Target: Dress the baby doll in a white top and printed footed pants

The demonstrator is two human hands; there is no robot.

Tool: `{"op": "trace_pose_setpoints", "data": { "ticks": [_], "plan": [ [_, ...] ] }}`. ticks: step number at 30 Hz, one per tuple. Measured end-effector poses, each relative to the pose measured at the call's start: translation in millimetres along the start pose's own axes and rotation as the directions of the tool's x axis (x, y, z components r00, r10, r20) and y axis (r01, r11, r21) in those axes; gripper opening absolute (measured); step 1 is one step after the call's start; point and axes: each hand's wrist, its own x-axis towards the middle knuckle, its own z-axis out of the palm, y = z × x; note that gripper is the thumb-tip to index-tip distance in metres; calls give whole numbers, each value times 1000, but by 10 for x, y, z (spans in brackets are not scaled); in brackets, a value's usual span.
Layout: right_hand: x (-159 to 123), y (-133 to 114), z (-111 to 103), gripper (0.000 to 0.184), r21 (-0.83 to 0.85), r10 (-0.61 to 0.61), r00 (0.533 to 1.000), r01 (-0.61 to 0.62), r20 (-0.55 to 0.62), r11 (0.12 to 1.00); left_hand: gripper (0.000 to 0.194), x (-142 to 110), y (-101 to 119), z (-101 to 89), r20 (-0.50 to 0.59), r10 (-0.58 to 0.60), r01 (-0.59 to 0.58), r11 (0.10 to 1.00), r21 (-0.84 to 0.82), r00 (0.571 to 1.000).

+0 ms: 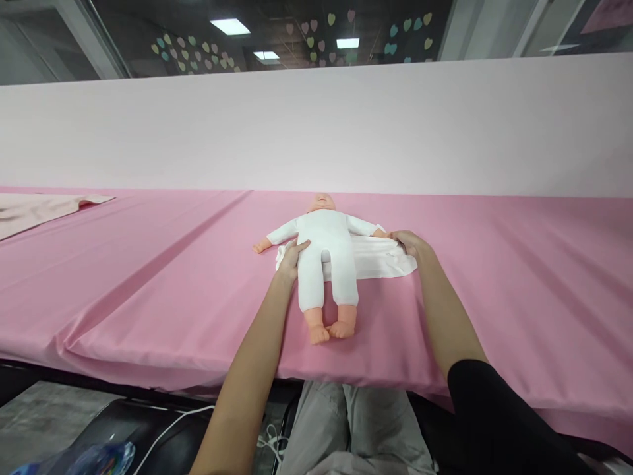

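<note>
Here I count one white-clad baby doll (324, 232) lying over one white cloth strip (378, 258) on one pink-covered table (188, 297), my right hand (408, 243) pinching the strip, my left hand (293, 259) against the doll's hip, its grip unclear.

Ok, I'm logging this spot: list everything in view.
cover: one, pink, across middle
doll: one, mostly white, centre
white cloth: one, white, under doll
beige cloth: one, beige, left
wall: one, white, behind
glass: count unclear, dark, top
hearts: many, mixed, on glass
lights: several, white, top
chair: one, black, bottom left
cords: count unclear, white, bottom
plastic item: one, bluish, bottom left
floor: one, grey, below
trousers: one pair, grey, bottom
sleeve: one, black, bottom right
left hand: one, bare, at doll's hip
right hand: one, bare, at white cloth
</note>
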Motion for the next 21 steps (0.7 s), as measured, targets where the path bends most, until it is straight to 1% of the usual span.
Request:
{"op": "trace_pose_setpoints", "data": {
  "ticks": [5, 11, 15, 21],
  "plan": [
    [-49, -9, -5, 12, 33, 15, 999, -16, 37, 999, 37, -1, -10, -9, -11, 3, -3, 1000, 5, 1000],
    [-31, 22, -41, 26, 122, -40, 998, 34, 42, 992, 35, 1, -12, -7, 9, 15, -15, 1000, 4, 1000],
    [-9, 32, -45, 28, 160, -35, 998, 27, 51, 987, 35, -9, -3, 5, 3, 18, -18, 1000, 3, 1000],
    [60, 52, -29, 22, 205, 2, 1000, 1, -17, 979, 36, -6, -4, -8, 18, 14, -14, 1000, 7, 1000]
  ]
}}
